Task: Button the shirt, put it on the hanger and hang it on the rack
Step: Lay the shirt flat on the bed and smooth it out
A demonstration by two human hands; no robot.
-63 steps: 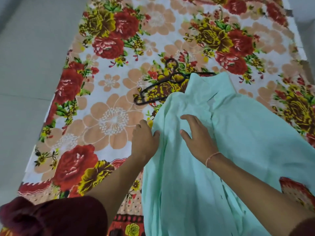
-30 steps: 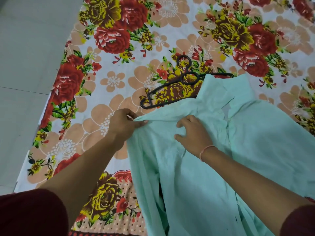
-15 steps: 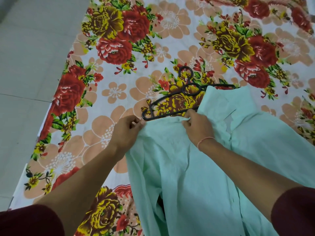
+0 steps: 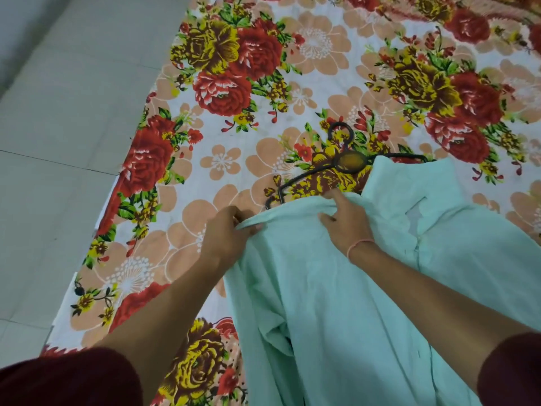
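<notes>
A mint-green shirt [image 4: 366,303] lies on a flowered bed sheet, its collar [image 4: 409,183] at the far end. My left hand [image 4: 227,238] pinches the shirt's left shoulder edge. My right hand [image 4: 347,221] grips the fabric of the same shoulder nearer the collar. A black hanger [image 4: 339,162] lies on the sheet just beyond my hands, its hook pointing away and its right arm tucked under the collar. Its left end sits close to the shoulder edge that I hold. No rack is in view.
The flowered sheet [image 4: 263,98] covers the bed, whose left edge runs diagonally beside a pale tiled floor [image 4: 58,127]. Dark red sleeves cover my upper arms at the bottom corners.
Both hands took hold of the shirt's left shoulder and drew it up toward the hanger's left end. The hanger stayed in place on the sheet.
</notes>
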